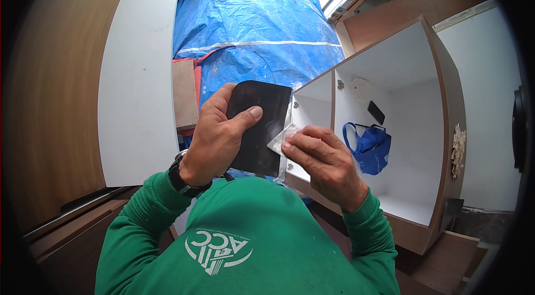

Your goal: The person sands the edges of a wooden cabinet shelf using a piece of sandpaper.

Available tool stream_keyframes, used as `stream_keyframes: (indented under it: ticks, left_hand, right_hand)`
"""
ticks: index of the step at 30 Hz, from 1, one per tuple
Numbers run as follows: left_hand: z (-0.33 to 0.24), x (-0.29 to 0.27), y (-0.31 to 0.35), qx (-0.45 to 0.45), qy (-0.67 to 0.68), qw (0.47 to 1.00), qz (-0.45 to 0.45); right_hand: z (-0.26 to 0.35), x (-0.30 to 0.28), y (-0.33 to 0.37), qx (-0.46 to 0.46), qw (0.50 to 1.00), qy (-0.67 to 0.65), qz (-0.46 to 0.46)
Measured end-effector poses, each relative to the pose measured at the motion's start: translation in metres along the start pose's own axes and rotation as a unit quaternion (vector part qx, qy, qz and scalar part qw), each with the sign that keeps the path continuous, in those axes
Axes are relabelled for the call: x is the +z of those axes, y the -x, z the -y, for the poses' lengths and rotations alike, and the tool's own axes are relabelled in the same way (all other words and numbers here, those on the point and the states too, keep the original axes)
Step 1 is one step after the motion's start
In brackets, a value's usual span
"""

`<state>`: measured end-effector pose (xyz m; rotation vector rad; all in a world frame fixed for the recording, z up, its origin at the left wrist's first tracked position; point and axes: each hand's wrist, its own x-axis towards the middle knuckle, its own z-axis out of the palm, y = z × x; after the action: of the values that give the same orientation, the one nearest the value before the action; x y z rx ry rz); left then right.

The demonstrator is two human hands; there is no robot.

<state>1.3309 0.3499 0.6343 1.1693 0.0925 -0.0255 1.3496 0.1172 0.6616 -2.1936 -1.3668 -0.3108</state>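
Observation:
My left hand (213, 133) grips a flat black panel (259, 142) with a rounded far corner, thumb lying across its face and fingers behind it. A dark watch is on my left wrist. Between thumb and fingers my right hand (329, 164) pinches a small folded whitish sheet (277, 143), which looks like sandpaper or a cloth; I cannot tell which. That sheet touches the panel's right edge. The panel is held up in front of my green shirt, and its lower end comes close to the shirt.
To my right stands an open white-lined cabinet (412, 172) with brown edges, holding a blue bag (371, 150) and a dark phone-like object (376, 112). Blue tarp (262, 16) covers the floor ahead. A tall white panel (139, 83) stands at left, beside a wooden piece (185, 94).

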Motion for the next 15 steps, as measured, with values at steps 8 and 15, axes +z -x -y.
stream_keyframes:
  ticks: [8, 15]
  left_hand:
    - [-0.008, -0.015, 0.002, -0.012, 0.109, 0.989, -0.103]
    - [0.004, 0.002, 0.039, -0.018, 0.266, 0.95, -0.164]
  right_hand:
    - [0.002, 0.004, 0.013, 0.111, 0.989, -0.066, -0.074]
    - [0.024, 0.052, 0.018, 0.087, 0.989, -0.097, -0.064]
